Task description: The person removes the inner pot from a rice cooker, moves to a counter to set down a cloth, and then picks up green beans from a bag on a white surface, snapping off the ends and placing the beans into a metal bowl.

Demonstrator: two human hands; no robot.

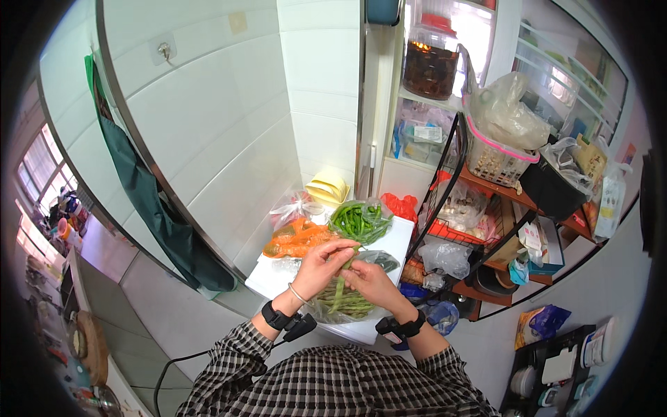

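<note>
A long flat green bean (339,293) hangs between my two hands, its upper end pinched in the fingers. My left hand (327,265) grips it near the top, and my right hand (371,280) holds it just below with thumb and forefinger. Under my hands lies an open clear plastic bag of green beans (351,305) on the white table (388,326). Behind it sit a bag of green peppers (359,221) and an orange plastic bag (294,237). Another clear bag (383,259) with dark green contents is partly hidden by my right hand.
Yellow containers (328,187) and a tied clear bag (294,206) stand at the table's back by the tiled wall. To the right is a crowded black-framed rack (500,255) with a white basket (495,161). A dark green apron (135,167) hangs at left.
</note>
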